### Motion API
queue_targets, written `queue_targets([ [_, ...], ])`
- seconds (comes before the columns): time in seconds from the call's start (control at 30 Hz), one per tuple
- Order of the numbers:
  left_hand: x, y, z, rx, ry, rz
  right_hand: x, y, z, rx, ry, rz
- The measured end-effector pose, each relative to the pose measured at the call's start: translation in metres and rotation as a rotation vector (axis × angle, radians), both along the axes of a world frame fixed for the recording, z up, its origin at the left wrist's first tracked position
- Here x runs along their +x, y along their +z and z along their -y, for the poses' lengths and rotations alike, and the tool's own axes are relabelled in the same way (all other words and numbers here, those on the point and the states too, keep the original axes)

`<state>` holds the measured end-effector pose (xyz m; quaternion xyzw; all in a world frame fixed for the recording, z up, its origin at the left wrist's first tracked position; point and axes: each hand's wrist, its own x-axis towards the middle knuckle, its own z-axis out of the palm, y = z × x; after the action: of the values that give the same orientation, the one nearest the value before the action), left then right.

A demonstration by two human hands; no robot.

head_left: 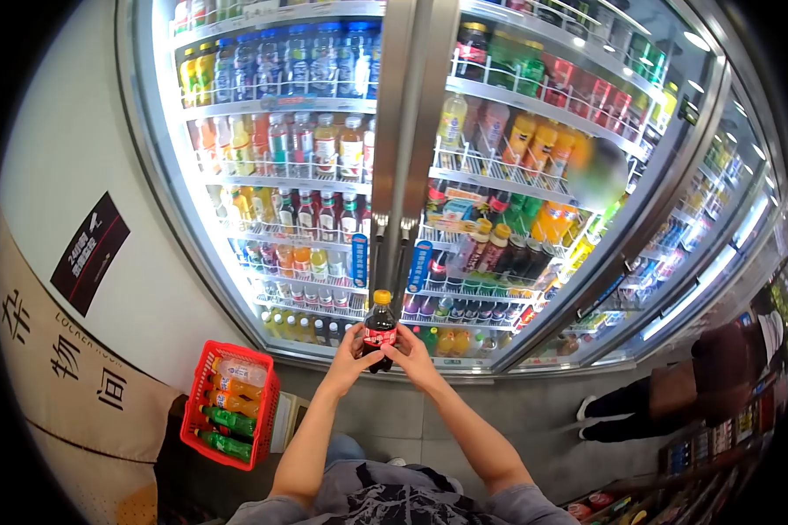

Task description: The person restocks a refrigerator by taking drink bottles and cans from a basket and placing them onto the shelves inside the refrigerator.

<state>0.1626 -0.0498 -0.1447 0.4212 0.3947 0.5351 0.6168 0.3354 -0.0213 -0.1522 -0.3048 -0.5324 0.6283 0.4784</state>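
A small bottle of dark cola (pixel 380 336) with a yellow cap and a red label stands upright between my two hands, in front of the fridge doors. My left hand (pixel 351 355) wraps the bottle's left side, its thumb across the lower front. From the right, my right hand (pixel 408 352) grips the same bottle, thumb near the label. Behind the bottle are the two metal door handles of the drinks fridge (pixel 398 114), and both glass doors look closed.
A red basket (pixel 264 411) with several orange, green and clear bottles stands at lower left, beside the wall. Shelves of bottled drinks (pixel 324 57) fill the fridge. Another person (pixel 700 376) stands at the right, near low goods shelves (pixel 709 451). Grey floor tiles (pixel 464 420) lie below.
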Motion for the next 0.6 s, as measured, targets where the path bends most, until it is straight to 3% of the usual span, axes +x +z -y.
queue_targets([
  [0.27,0.002,0.016,-0.040,0.102,0.008,-0.003,0.015,0.037,-0.048,0.149,-0.037,0.119],
  [0.3,-0.003,0.013,-0.047,0.123,0.006,0.025,0.010,0.029,-0.065,0.248,-0.125,0.105],
  [0.47,-0.026,0.028,-0.063,0.150,0.024,-0.039,-0.012,0.024,-0.127,0.244,-0.548,0.276],
  [0.53,-0.034,0.027,-0.075,0.145,0.034,-0.053,-0.020,0.029,-0.149,0.383,-0.708,0.570],
  [0.6,-0.042,0.034,-0.082,0.113,0.021,-0.019,-0.028,0.052,-0.160,0.236,-0.484,0.599],
])
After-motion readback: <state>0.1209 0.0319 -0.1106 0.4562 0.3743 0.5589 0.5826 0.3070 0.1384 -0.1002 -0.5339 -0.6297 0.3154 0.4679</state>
